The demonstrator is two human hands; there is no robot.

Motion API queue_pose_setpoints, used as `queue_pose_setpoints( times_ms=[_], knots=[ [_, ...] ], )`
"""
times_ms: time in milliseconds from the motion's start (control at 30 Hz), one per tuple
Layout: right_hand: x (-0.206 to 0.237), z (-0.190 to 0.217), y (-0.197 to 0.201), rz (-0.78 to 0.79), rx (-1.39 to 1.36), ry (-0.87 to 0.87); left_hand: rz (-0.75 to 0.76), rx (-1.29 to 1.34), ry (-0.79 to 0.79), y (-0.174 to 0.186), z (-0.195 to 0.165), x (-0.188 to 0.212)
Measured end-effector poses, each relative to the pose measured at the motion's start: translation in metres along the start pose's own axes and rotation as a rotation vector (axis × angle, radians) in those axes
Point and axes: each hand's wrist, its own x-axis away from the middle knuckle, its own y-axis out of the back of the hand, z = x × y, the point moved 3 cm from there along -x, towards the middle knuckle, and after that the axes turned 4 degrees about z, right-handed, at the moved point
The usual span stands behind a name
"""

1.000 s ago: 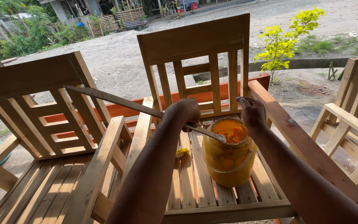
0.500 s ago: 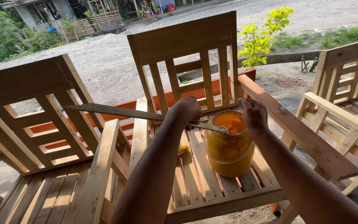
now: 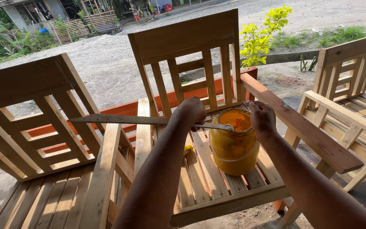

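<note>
Since the earlier frame both hands are sitting lower and closer over the chair seat. Left hand is gripping a long wooden stick, fingers closed, its tip resting on the jar rim. Right hand is steadying the yellow jar, fingers curled around its mouth. Jar is looking well filled; chair wood is showing bare.

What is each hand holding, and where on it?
Left hand grips the long stick near its jar end. Right hand holds the yellow jar at its rim.

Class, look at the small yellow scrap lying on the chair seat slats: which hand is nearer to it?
Left. The left hand is above the yellow scrap; the right hand is beyond the jar.
</note>
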Motion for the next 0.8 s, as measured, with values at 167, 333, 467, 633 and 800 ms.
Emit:
queue_pose_setpoints(
  times_ms=[167, 333, 467, 633, 800],
  knots=[
    [0.004, 0.005, 0.001, -0.004, 0.016, -0.004, 0.008, -0.022, -0.003, 0.0, -0.004, -0.002],
    [0.009, 0.012, 0.004, -0.021, 0.059, -0.046, 0.017, -0.038, -0.014, 0.002, -0.006, -0.003],
    [0.01, 0.017, 0.004, -0.026, 0.069, -0.068, 0.016, -0.042, -0.016, 0.003, -0.006, -0.005],
    [0.008, 0.017, 0.003, -0.023, 0.057, -0.077, 0.002, -0.033, -0.015, 0.008, -0.004, -0.008],
    [0.004, 0.011, 0.0, -0.018, 0.062, -0.065, -0.023, 0.001, -0.01, 0.01, -0.001, -0.007]
  ],
)
